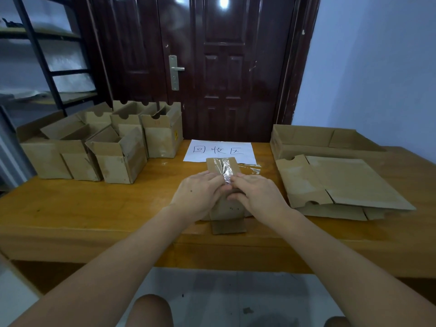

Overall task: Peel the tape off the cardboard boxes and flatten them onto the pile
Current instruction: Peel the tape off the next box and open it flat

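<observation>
The fingertips of both hands meet on the strip of clear shiny tape (227, 170) that runs down the middle of a small brown cardboard box (223, 165). The right hand (256, 193) has its fingers bent inward and seems to pinch the near end of the tape, with its thumb tucked against the box's front face. The left hand (197, 194) curls its fingers over the box's top edge beside the tape, bracing it; whether it also pinches the tape cannot be told.

The box stands on the long orange-brown wooden table (70, 208), just in front of the white paper sheet with black handwritten characters (219, 151), and its far edge overlaps that sheet. A loose brown cardboard flap (228, 226) sticks out below the box toward the table's near edge. Right of the sheet lies the pile of flattened brown cardboard boxes (342, 185), with a shallow open cardboard tray (318, 140) behind it. Left of the sheet stands a cluster of upright, open-topped brown cardboard boxes (113, 142). Behind the sheet rises a dark glossy panelled door (224, 67).
</observation>
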